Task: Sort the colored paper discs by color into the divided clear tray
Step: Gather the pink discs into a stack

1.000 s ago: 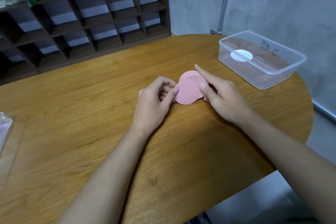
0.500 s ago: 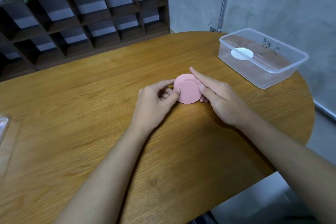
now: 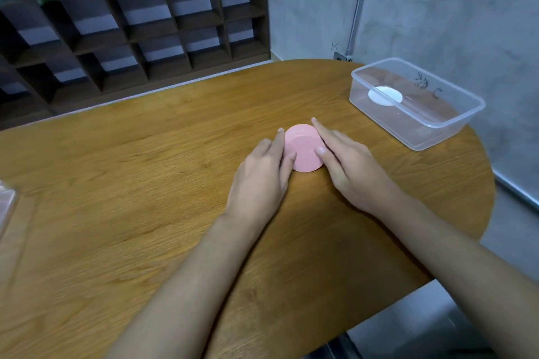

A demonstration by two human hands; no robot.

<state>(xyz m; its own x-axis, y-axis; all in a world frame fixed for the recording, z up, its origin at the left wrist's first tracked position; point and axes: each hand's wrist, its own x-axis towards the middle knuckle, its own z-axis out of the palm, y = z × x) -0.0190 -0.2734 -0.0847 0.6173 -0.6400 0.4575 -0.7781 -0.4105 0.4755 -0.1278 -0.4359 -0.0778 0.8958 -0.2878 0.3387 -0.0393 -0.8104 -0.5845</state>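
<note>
Right now, in the head view, both hands are meeting at a small stack of pink discs point(image 3: 304, 151), which is lying flat on the wooden table point(image 3: 145, 183) a little right of its middle. The left hand point(image 3: 262, 181) is resting on the tabletop with its fingers point(image 3: 277, 146) stretched out straight, and they are pressing against the left edge of the stack, the thumb touching the near rim. The right hand point(image 3: 353, 175) is doing the same from the other side: its index finger point(image 3: 320, 131) is lying straight along the right edge and its thumb is touching the front. Neither hand is curling round the discs; both are flat and spread, squeezing the stack between them. The top disc is sitting slightly nearer than the ones beneath, so a sliver of the lower ones is showing at the far side.

Well apart, at the table's far right, the clear tray point(image 3: 449, 131) is standing near the wall, and a white disc point(image 3: 385, 95) is lying inside it toward the left end. Behind the table a dark cubby shelf point(image 3: 145, 29) is standing against the wall. A clear plastic piece point(image 3: 7, 204) is poking in at the left edge.
</note>
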